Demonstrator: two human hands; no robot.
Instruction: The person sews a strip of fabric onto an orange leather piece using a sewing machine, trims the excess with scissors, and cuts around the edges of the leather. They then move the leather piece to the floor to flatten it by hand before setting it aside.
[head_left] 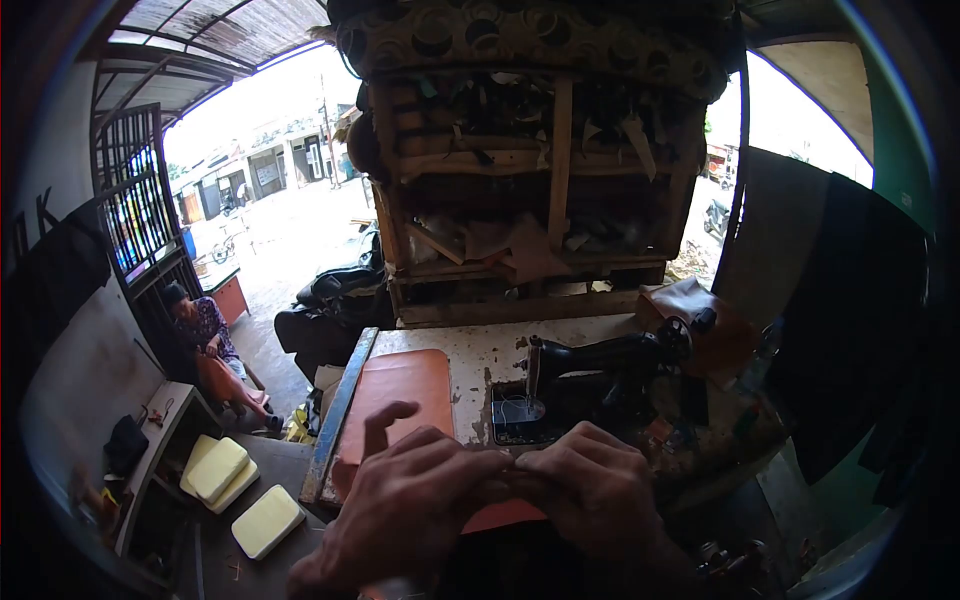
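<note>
2 hands fill the head view: the left hand [410,505] and right hand [592,487] meet, each grip pinching the near edge of an orange vinyl sheet [400,385]. The sheet lies on the worn counter [480,345], just left of a black sewing machine [600,362].

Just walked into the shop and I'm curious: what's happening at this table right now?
Someone is working at a worn table that carries a black sewing machine. Their left hand and right hand meet at the near edge of an orange sheet, which lies flat beside the machine's needle, and seem to pinch it there. A stripped sofa frame stands behind the table. At the left another person sits, with yellow pads lying nearby.
</note>
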